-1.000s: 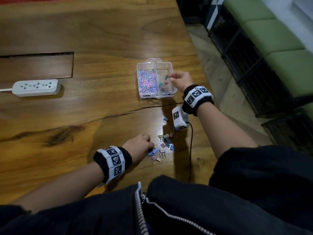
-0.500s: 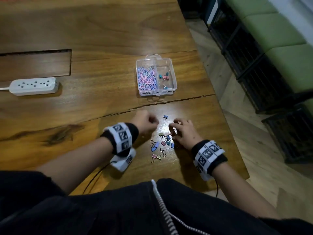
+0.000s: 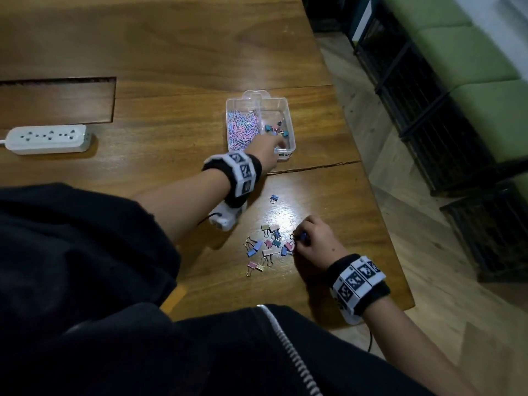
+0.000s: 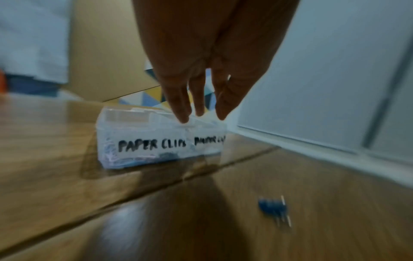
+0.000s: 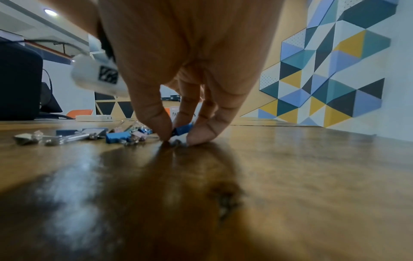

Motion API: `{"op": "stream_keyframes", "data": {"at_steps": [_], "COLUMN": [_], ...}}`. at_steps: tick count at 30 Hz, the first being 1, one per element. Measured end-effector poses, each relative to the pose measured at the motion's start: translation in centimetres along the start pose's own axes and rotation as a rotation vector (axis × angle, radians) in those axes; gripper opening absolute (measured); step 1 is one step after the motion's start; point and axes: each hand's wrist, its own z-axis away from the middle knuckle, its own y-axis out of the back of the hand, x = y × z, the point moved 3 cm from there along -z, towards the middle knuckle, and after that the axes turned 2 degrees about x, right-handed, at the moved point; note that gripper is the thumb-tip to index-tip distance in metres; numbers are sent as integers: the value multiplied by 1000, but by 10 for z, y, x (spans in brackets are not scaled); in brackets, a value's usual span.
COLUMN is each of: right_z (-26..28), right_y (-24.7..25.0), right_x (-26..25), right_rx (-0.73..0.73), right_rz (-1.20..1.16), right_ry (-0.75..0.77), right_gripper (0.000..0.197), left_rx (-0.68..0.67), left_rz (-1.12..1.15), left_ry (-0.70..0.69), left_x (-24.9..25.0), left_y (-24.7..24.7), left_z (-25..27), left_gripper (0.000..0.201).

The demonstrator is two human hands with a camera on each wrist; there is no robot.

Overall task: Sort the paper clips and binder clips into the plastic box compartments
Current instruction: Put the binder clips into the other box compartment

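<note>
Now, going left to right: a white power strip [image 3: 48,138] sits far left on the wooden table [image 3: 171,52], unchanged. The left hand [image 3: 267,151] has swung up from the loose pile, where it was half a second ago, to the near edge of the plastic box [image 3: 288,110]; the left wrist view shows its fingers [image 4: 182,106] hanging straight over the box rim with nothing visible between them (that view is motion-blurred, so a small clip could be missed). The box's left compartment is full of paper clips [image 3: 243,128], and the right one holds a few binder clips [image 3: 274,129], so I judge this a drop or just-finished drop into the right side. One blue clip [image 3: 274,198] lies alone between box and pile. Below it, the loose binder clips [image 3: 267,247] are scattered on the table, over a dozen left. The right hand [image 3: 317,241], at the pile's right edge as before, now has thumb and fingertips [image 5: 164,128] pinched low on a blue binder clip [image 5: 182,130] against the wood. So the hands alternate; only binder clips seem left to sort.
</note>
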Motion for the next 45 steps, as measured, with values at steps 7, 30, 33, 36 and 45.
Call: {"op": "stream_keyframes", "data": {"at_steps": [7, 30, 33, 36, 45], "right_z": [5, 15, 12, 9, 21], "right_y": [-2, -12, -11, -10, -8], "right_x": [-2, -3, -4, -5, -6], "right_rx": [-52, -138, -137, -145, -140], "right_rz": [-19, 98, 111, 125, 116], "right_ry": [-28, 60, 56, 43, 130], "right_gripper": [40, 17, 15, 14, 28], "left_rx": [-498, -485, -507, -521, -157], "left_rz": [-456, -356, -305, -166, 728], "left_ry": [-335, -213, -157, -44, 351], "left_x": [-24, -39, -42, -48, -13], "left_y": [-40, -54, -55, -54, 5], "left_z": [72, 112, 110, 101, 26], "left_gripper": [60, 19, 20, 18, 19]}}
